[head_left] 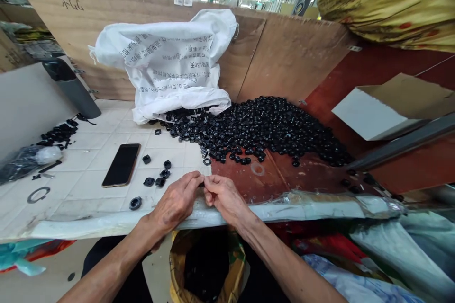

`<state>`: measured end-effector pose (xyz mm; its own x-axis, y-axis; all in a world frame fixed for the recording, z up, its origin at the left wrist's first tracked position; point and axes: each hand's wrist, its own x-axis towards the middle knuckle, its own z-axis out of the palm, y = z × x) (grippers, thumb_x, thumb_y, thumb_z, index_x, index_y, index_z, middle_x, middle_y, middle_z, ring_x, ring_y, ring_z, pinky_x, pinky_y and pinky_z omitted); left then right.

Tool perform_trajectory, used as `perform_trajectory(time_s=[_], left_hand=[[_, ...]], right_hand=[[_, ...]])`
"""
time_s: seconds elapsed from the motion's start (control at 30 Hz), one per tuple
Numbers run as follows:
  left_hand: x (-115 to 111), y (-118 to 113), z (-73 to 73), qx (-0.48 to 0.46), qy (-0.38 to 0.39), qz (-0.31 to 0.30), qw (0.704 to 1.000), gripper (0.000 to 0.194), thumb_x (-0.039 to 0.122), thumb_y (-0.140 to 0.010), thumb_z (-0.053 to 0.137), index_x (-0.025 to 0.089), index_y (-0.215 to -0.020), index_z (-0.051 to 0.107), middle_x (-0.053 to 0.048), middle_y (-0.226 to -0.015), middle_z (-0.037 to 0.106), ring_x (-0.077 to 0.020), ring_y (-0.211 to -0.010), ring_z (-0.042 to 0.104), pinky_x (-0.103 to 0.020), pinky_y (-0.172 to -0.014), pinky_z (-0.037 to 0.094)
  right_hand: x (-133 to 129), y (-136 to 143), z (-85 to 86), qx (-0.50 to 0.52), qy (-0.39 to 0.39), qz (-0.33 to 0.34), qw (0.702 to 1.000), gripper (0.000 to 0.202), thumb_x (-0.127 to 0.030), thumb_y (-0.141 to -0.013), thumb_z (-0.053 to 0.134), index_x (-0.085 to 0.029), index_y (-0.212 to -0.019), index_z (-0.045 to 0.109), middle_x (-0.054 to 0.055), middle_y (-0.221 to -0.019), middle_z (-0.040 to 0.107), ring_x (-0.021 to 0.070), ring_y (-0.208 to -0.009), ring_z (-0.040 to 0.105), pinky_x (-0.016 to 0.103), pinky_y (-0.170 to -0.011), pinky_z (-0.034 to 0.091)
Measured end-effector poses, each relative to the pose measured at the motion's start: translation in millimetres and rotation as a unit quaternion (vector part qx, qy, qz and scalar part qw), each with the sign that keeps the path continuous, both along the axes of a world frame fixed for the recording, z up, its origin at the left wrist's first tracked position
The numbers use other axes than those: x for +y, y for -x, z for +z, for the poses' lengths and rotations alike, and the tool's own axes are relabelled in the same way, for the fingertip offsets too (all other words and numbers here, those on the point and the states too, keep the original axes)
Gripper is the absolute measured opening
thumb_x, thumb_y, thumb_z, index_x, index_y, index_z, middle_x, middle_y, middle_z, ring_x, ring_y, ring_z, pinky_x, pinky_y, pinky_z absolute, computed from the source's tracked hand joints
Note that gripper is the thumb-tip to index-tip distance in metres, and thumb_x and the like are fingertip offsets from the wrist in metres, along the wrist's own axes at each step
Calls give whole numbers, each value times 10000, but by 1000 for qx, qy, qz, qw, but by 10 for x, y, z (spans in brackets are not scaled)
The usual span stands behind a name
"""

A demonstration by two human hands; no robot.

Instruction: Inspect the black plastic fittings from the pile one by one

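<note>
My left hand [179, 200] and my right hand [224, 195] meet above the padded front edge of the table. Both are closed, fingertips together around a small black part [202, 184], which is mostly hidden by the fingers. Left of my left hand lie several loose round black plastic parts [160, 182], and one with a ring-like face [135, 203] sits closer to the edge. Beyond my hands spreads a large heap of small black plastic parts [270, 125], partly on the white surface and partly on the red-brown board [245, 182].
A white printed sack [174, 66] lies at the back by a wooden partition [273, 57]. On the left are a phone [121, 164], a grey bottle [76, 87], and a flat ring [38, 194]. Below my hands stands an open yellow bag [177, 265]. A metal bar [401, 144] slants at right.
</note>
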<state>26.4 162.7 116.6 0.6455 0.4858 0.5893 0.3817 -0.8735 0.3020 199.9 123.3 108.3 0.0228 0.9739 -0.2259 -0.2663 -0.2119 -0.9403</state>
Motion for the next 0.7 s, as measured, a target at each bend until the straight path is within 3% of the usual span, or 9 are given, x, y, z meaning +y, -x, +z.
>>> perform_trajectory(time_s=[0.1, 0.2, 0.27, 0.33, 0.47, 0.57, 0.7], left_hand=[[53, 151, 100, 108, 62, 38, 992, 191, 121, -930, 553, 160, -1100, 631, -110, -1025, 712, -248, -977, 712, -365, -868, 596], [207, 186, 231, 248, 117, 110, 955, 107, 238, -901, 617, 164, -854, 678, -119, -885, 706, -305, -938, 688, -426, -862, 566], [331, 92, 280, 273, 139, 139, 942, 224, 290, -937, 583, 165, -778, 678, -135, -881, 706, -316, -959, 679, -437, -885, 545], [457, -84, 274, 240, 154, 161, 945, 230, 270, -970, 528, 161, -856, 695, -132, -934, 709, -297, -984, 678, -421, -917, 529], [676, -483, 98, 162, 187, 182, 951, 251, 243, -942, 597, 156, -1171, 649, -118, -1103, 672, -258, -1001, 674, -378, -930, 527], [769, -641, -65, 164, 181, 152, 958, 189, 260, -948, 612, 161, -1100, 665, -111, -1065, 659, -263, -985, 668, -378, -905, 537], [776, -598, -145, 157, 151, 99, 971, 90, 175, -920, 609, 165, -994, 658, -106, -1021, 681, -268, -1023, 663, -388, -945, 531]], right_hand=[[64, -63, -76, -201, -55, -6, 978, 324, -498, -907, 647, -201, -786, 599, -5, -627, 613, 131, -489, 539, 248, -491, 423], [243, -186, -176, -448, -159, -64, 878, 77, -271, -893, 647, -195, -904, 647, 37, -790, 669, 193, -727, 646, 291, -685, 496], [374, -254, -235, -541, -183, -71, 818, 126, -166, -863, 641, -191, -987, 653, 60, -900, 677, 221, -861, 655, 305, -763, 493], [472, -304, -281, -590, -162, -91, 786, 201, -136, -856, 641, -184, -1051, 638, 81, -983, 669, 232, -895, 647, 307, -753, 484], [560, -400, -349, -618, -109, -181, 757, 298, -172, -874, 651, -153, -1167, 602, 132, -1150, 602, 226, -844, 627, 315, -688, 469], [585, -478, -401, -614, -145, -147, 762, 187, -146, -887, 610, -160, -1071, 640, 119, -1091, 596, 236, -878, 622, 326, -737, 487], [604, -540, -455, -566, -204, -136, 787, 84, -173, -907, 603, -174, -968, 660, 106, -1025, 622, 246, -922, 628, 345, -809, 506]])
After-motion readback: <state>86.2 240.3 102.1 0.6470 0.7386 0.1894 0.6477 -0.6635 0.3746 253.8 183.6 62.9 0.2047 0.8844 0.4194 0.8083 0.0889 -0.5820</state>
